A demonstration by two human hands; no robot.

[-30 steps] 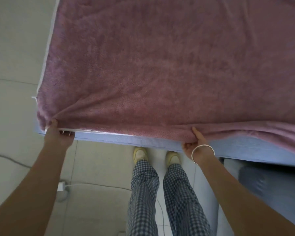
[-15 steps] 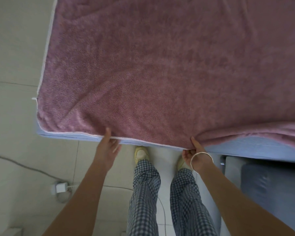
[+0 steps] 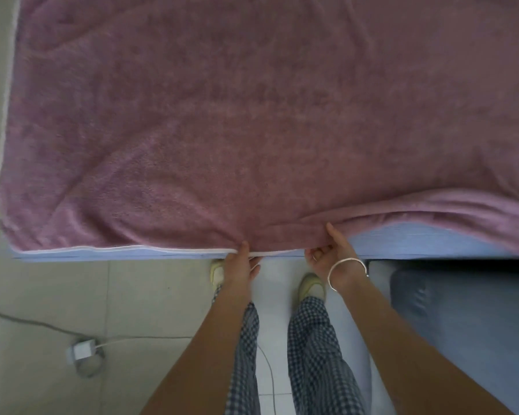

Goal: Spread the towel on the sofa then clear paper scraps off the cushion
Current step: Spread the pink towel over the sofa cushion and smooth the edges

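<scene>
A large mauve towel (image 3: 252, 115) with a white hem lies spread over the blue sofa cushion (image 3: 417, 244), covering nearly all of it. My left hand (image 3: 241, 265) pinches the towel's near hem at the middle of the front edge, thumb on top. My right hand (image 3: 331, 253), a silver bangle on its wrist, grips the same hem just to the right, where the towel bunches into folds and exposes a strip of blue cushion. No paper scraps show.
A white charger block (image 3: 84, 350) and its cable lie on the tiled floor at lower left. A grey-blue seat or footstool (image 3: 462, 324) stands at right, under the cushion's edge. My legs and slippers stand between them.
My left hand let go of the towel's left corner and slid right along the hem, ending beside my right hand. The left part of the hem now lies flat.
</scene>
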